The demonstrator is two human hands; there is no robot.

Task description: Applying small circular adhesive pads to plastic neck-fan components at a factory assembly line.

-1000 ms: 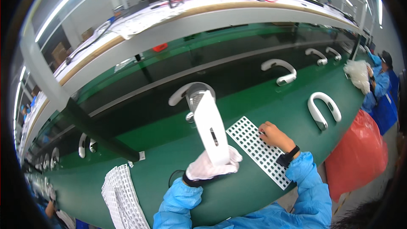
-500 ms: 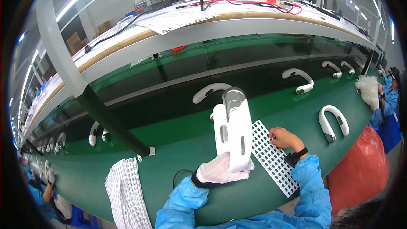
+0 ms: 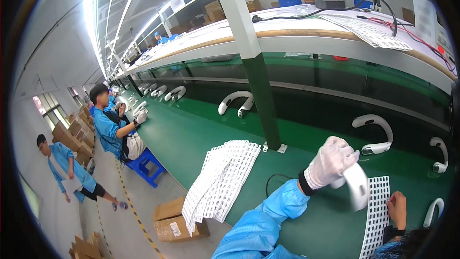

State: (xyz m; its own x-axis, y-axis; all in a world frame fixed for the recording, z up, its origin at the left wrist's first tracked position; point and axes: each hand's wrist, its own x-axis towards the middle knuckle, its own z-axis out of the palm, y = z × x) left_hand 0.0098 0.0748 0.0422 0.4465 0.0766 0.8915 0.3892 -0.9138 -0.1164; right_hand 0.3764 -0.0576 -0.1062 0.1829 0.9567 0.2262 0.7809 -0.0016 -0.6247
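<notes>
My left hand (image 3: 331, 162), in a white striped glove, is closed around a white U-shaped neckband device (image 3: 357, 186), held tilted above the green bench and partly blurred. Just right of it lies a white sheet of small dark stickers (image 3: 375, 218). My bare right hand (image 3: 396, 209) rests at that sheet's right edge, fingers curled together; whatever they may pinch is too small to make out. Beyond my left hand, another white U-shaped device (image 3: 386, 132) lies on the bench.
A fanned stack of sticker sheets (image 3: 223, 177) overhangs the bench's near edge at left. A dark green post (image 3: 262, 100) rises behind it. More white devices (image 3: 235, 97) line the far side. A co-worker (image 3: 108, 124) sits further left; another person (image 3: 67, 165) stands in the aisle near cardboard boxes (image 3: 179, 220).
The view has swung left, bringing the aisle and co-workers into sight. My left hand has turned over with the device, now gripping it from above. My right hand stays beside the sticker sheet.
</notes>
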